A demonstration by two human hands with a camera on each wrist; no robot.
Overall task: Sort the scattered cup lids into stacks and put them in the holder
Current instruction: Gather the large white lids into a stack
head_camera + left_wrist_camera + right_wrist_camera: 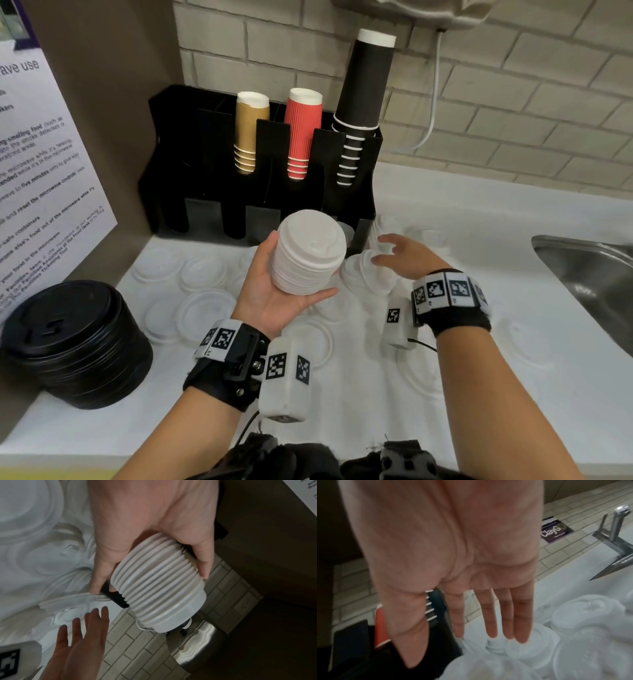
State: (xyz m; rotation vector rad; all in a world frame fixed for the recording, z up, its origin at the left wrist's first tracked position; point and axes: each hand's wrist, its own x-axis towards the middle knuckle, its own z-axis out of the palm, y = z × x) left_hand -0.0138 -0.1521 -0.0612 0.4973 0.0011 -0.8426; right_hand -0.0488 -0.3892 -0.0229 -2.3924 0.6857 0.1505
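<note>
Far left on the white counter (445,212): a stack of black lids (77,342). Behind, against the tiled wall, the black holder (171,164) carries gold, red and black cup stacks. Loose white lids (205,274) lie scattered over the counter. The left hand (274,291), palm up, grips a stack of white lids (308,253) between thumb and fingers, raised before the holder. The right hand (407,257) hovers over the loose lids, fingers spread, holding nothing. Far right: a steel sink (589,274).

I note left hand (274,291) palm-up, fingers curled, gripping; right hand (407,255) flat, fingers straight, extended far.
</note>
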